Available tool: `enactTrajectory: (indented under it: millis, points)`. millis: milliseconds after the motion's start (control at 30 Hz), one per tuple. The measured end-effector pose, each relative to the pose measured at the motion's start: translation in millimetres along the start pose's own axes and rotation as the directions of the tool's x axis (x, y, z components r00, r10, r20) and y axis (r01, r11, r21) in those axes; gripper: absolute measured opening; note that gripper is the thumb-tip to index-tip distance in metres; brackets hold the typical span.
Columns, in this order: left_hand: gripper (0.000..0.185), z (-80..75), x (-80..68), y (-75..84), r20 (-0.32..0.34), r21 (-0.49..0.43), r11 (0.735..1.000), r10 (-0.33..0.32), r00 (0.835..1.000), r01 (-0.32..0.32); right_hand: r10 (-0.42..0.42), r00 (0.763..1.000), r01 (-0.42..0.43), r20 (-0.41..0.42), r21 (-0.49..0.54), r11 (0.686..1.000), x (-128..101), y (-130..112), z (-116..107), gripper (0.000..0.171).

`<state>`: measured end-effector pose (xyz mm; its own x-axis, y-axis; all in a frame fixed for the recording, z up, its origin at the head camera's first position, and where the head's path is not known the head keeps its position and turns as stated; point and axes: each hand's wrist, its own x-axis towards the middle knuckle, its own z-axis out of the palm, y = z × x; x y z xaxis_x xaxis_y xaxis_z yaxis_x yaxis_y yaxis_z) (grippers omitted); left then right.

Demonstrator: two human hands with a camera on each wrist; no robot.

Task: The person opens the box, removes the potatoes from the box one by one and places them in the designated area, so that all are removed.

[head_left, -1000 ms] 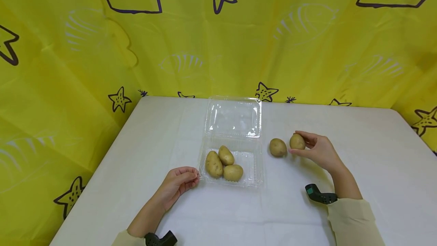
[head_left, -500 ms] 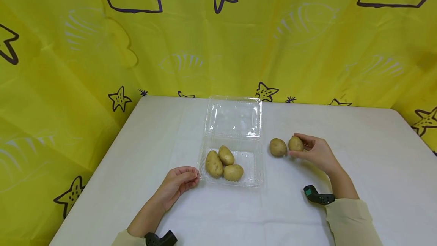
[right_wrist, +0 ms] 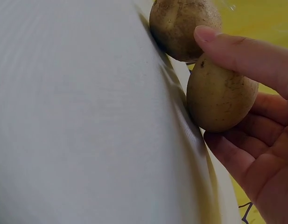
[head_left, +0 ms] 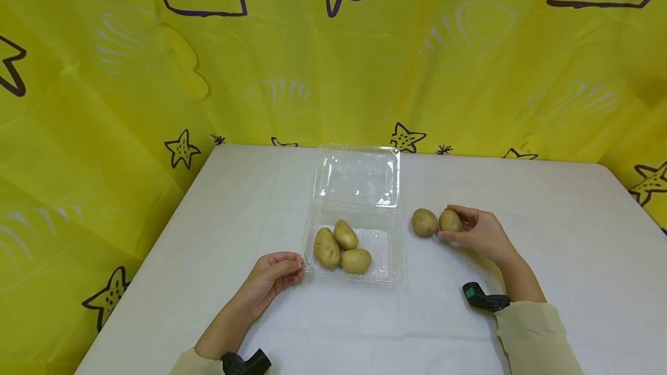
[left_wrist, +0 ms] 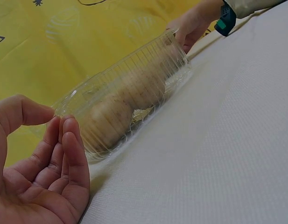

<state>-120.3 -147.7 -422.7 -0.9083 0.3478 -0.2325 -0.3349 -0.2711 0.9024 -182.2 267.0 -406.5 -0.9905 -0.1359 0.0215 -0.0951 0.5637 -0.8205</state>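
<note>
Right hand holding a potato beside another potato on the bench

The right hand (head_left: 479,231) is gripping a small potato (head_left: 450,220) just right of a loose potato (head_left: 424,222), low on the bench (head_left: 547,219). The left hand (head_left: 272,278) is lying relaxed, holding nothing, at the clear box (head_left: 388,247)'s left edge. Through the ribbed wall in the left wrist view, the three potatoes (head_left: 341,246) inside are looking blurred.

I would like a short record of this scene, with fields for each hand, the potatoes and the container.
left hand: relaxed, beside the container's near left corner, holding nothing
right hand: grips one potato
loose potato: on the table, next to the held one
container: clear plastic, lid open
potatoes inside: three
</note>
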Motion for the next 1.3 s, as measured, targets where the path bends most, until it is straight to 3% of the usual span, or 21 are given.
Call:
enactTrajectory:
  millis: [1300]
  points:
    - [0.009, -0.6, -0.2, 0.3, 0.001, -0.003, 1.000, -0.005, 1.000, 0.005, -0.001, 0.996, -0.002, 0.088, 0.036, 0.999, -1.6, -3.1, -2.3, 0.073]
